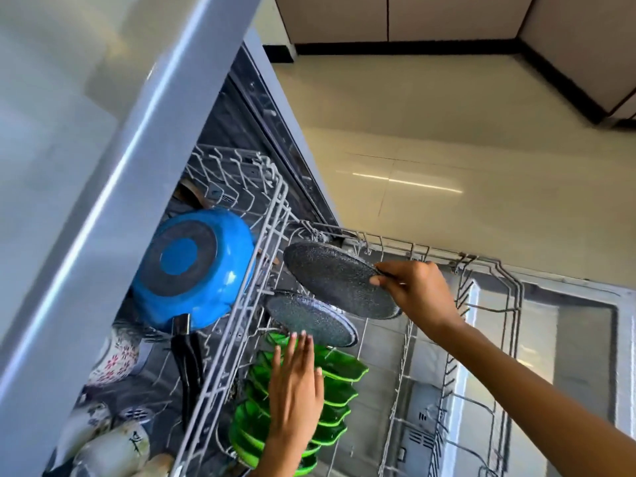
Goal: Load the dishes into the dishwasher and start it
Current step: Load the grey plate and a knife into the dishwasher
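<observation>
Loading well underway, by the look of it: lower rack (pixel 509 280) pulled out over the open dishwasher door (pixel 585 339), a row of green plates (pixel 339 390) already standing in the tines, one speckled grey plate (pixel 309 320) slotted just beyond them. Blue pan (pixel 192 270) upside down in the upper rack (pixel 237 318), patterned cups (pixel 117 356) nearby. Right hand (pixel 416 290) pinching a second speckled grey plate (pixel 339 284) by its rim, tilted above the rack, not yet seated. Left hand (pixel 296 380) flat, fingers straight, over the green plates; contact hard to tell. Still ahead: seating this plate, pushing racks in, closing, starting.
</observation>
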`<state>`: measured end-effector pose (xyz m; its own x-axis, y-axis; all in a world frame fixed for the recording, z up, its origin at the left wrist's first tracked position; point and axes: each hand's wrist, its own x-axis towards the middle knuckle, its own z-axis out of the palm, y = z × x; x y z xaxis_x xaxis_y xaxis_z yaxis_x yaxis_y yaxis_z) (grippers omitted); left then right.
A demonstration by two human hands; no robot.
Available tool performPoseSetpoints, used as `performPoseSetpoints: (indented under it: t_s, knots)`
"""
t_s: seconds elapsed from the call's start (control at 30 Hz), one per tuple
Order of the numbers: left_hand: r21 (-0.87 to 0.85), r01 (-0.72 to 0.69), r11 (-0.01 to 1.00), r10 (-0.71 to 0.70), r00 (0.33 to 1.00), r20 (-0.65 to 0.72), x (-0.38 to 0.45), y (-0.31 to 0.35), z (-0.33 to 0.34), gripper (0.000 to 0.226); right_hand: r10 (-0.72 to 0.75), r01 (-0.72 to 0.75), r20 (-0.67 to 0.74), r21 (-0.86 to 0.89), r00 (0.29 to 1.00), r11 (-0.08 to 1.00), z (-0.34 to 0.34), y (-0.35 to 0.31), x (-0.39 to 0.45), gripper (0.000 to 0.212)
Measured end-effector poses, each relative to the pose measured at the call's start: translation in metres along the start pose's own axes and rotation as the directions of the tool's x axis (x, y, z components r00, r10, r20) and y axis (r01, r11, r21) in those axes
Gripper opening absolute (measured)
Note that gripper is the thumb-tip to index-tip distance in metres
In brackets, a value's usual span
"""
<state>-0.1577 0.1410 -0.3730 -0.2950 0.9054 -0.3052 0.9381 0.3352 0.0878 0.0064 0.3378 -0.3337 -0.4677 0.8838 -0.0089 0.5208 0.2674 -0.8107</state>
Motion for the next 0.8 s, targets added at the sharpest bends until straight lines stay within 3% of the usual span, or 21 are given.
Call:
performPoseSetpoints:
  t_s: [0.23,0.37,0.5,0.6,0.67,0.8]
  knots:
    - [0.075,-0.135,0.988,0.138,0.99,-0.026,0.052,0.02,-0.006,0.06,-0.016,0.012,-0.098,-0.041,0.995,0.999,0.002,0.001,0.014,0.009]
    - [0.128,-0.105,0.986,0.108,0.994,-0.017,0.067,0.017,-0.005,0.046,0.021,-0.021,-0.053,0.002,0.998,1.0,0.0,0.007,0.017,0.014]
    - [0.109,-0.123,0.986,0.127,0.991,-0.03,0.045,0.011,-0.009,0.047,-0.015,0.014,-0.007,-0.012,1.0,1.0,0.003,0.005,0.018,0.016]
    - [0.057,-0.135,0.989,0.138,0.989,-0.051,0.015,-0.003,0.001,0.044,-0.011,0.01,0.053,0.008,0.999,1.0,0.01,0.004,0.021,0.019]
    - [-0.009,-0.115,0.993,0.114,0.993,-0.032,-0.011,-0.012,0.011,0.054,-0.004,0.003,0.099,0.005,0.995,1.0,0.015,0.002,0.022,0.021]
    - [-0.076,-0.201,0.977,0.195,0.978,-0.076,-0.019,-0.015,0.02,0.053,-0.01,0.016,0.146,-0.039,0.989,0.999,0.027,0.0,0.022,0.019]
